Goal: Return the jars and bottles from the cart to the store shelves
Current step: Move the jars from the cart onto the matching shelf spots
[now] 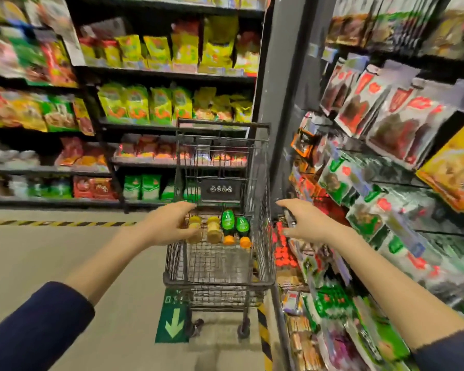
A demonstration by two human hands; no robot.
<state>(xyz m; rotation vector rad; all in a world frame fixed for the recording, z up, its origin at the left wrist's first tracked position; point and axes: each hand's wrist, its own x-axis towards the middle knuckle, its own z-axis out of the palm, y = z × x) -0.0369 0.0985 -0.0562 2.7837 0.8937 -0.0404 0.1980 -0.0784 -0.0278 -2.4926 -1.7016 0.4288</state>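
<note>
A dark wire cart [263,199] stands in the aisle in front of me. In its basket lie two jars with yellow lids, the left jar [196,238] and the right jar [214,231]. Beside them lie two green bottles [227,220] [243,226], their orange caps pointing toward me. My left hand [166,226] reaches over the cart's left side with fingers stretched out. Its thumb lies at the left jar and partly hides it. My right hand [302,223] hovers just outside the cart's right side, fingers spread and holding nothing.
Dark shelves of bagged snacks [156,103] run along the left and behind the cart. A rack of hanging packets [381,135] crowds the right, close to my right arm. A green arrow sticker [174,321] and yellow-black tape [59,223] mark the floor.
</note>
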